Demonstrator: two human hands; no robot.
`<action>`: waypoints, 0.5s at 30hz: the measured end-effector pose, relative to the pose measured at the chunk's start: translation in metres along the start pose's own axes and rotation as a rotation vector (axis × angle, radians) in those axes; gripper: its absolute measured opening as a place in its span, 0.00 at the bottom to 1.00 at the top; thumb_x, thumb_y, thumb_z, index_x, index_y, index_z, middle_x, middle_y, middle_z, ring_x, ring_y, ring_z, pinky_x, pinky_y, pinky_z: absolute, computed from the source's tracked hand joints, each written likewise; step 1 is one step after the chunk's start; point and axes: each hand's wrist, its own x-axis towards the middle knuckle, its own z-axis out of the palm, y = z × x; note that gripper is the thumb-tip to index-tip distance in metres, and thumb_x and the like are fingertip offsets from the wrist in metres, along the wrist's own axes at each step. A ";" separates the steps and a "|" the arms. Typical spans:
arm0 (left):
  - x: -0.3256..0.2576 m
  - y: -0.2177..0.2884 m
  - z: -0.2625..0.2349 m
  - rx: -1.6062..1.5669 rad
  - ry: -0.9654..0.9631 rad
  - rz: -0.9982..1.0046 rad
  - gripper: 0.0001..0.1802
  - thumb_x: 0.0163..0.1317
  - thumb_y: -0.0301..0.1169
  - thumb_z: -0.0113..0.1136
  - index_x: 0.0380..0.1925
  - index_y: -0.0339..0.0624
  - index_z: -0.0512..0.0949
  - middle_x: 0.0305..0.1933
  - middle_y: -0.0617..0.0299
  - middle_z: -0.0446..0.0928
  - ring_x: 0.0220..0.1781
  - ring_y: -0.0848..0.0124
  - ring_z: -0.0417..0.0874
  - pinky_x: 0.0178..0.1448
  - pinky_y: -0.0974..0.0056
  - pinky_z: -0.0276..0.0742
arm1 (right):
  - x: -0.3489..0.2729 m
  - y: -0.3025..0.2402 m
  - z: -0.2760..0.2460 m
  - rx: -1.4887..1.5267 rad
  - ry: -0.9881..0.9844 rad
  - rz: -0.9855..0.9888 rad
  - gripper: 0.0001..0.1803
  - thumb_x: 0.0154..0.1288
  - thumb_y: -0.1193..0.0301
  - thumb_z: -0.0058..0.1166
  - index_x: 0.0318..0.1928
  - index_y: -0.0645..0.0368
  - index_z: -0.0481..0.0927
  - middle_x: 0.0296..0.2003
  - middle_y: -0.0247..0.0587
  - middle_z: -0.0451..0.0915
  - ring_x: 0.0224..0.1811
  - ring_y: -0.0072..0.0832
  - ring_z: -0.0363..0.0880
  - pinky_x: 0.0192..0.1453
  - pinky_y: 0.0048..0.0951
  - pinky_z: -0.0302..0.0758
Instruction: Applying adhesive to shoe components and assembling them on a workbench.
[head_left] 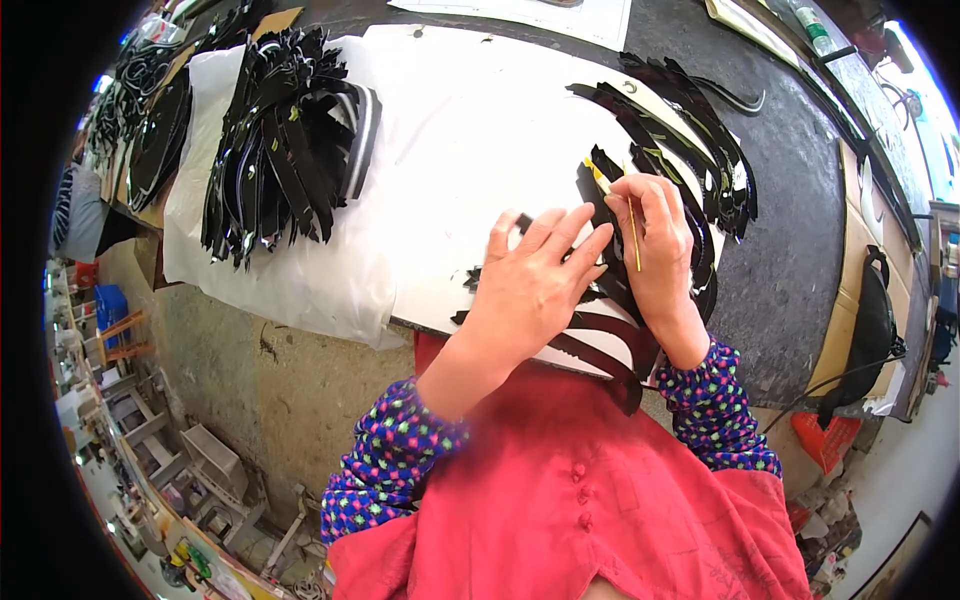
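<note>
My right hand (pixel 655 235) is closed around a thin yellow stick (pixel 634 240), its fingers pinched near the upper part. Just left of those fingertips shows a narrow bright yellow piece (pixel 597 176); whether it belongs to the stick I cannot tell. My left hand (pixel 535 275) lies palm down with fingers spread, over black strips on the white board (pixel 480 130). A black strip (pixel 615 270) runs between the two hands. Dark curved strips (pixel 600 350) lie below them at the board's near edge. What sits under my left palm is hidden.
A thick bundle of black strips (pixel 285 140) rests on white plastic sheeting (pixel 290 280) to the left. More curved black strips (pixel 690 130) fan out at the right. Farther right are the dark tabletop (pixel 785 260) and a black bag (pixel 865 330). A bottle (pixel 815 32) stands far right.
</note>
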 end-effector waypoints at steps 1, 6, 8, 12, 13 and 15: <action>0.000 -0.002 0.000 0.053 -0.024 0.007 0.21 0.70 0.39 0.59 0.62 0.50 0.78 0.68 0.66 0.73 0.70 0.68 0.71 0.73 0.43 0.54 | 0.000 0.000 0.000 -0.020 -0.001 -0.009 0.09 0.66 0.82 0.61 0.45 0.62 0.79 0.39 0.44 0.80 0.37 0.36 0.81 0.42 0.31 0.80; 0.001 -0.011 0.004 0.152 -0.136 0.108 0.25 0.70 0.46 0.59 0.64 0.52 0.76 0.74 0.69 0.69 0.80 0.67 0.60 0.75 0.35 0.47 | 0.002 -0.001 -0.003 -0.102 0.024 -0.035 0.09 0.65 0.82 0.63 0.45 0.62 0.80 0.41 0.44 0.82 0.40 0.36 0.83 0.44 0.32 0.81; 0.005 -0.010 -0.003 0.158 -0.166 0.106 0.26 0.69 0.48 0.59 0.63 0.52 0.77 0.73 0.69 0.69 0.80 0.66 0.60 0.74 0.33 0.46 | 0.002 0.000 -0.005 -0.068 0.044 0.008 0.10 0.65 0.82 0.64 0.45 0.63 0.81 0.42 0.44 0.83 0.42 0.34 0.84 0.46 0.30 0.81; -0.002 0.001 -0.010 0.200 -0.175 0.072 0.28 0.65 0.53 0.61 0.61 0.52 0.78 0.71 0.69 0.71 0.78 0.63 0.63 0.73 0.30 0.46 | 0.011 -0.017 -0.017 0.065 0.071 0.131 0.07 0.65 0.84 0.62 0.43 0.63 0.82 0.40 0.41 0.81 0.38 0.28 0.82 0.40 0.26 0.79; -0.003 0.003 -0.011 0.230 -0.187 0.043 0.28 0.65 0.53 0.61 0.60 0.52 0.78 0.70 0.68 0.72 0.77 0.63 0.63 0.72 0.30 0.47 | 0.009 -0.022 -0.014 0.067 0.070 0.133 0.07 0.65 0.84 0.62 0.43 0.63 0.82 0.40 0.41 0.81 0.38 0.28 0.82 0.40 0.26 0.79; -0.005 0.001 -0.007 0.238 -0.169 0.042 0.28 0.64 0.53 0.62 0.60 0.52 0.78 0.68 0.68 0.73 0.76 0.63 0.65 0.72 0.31 0.46 | 0.004 -0.035 -0.008 0.331 0.106 0.255 0.07 0.66 0.84 0.61 0.43 0.63 0.82 0.40 0.39 0.81 0.39 0.24 0.80 0.39 0.24 0.78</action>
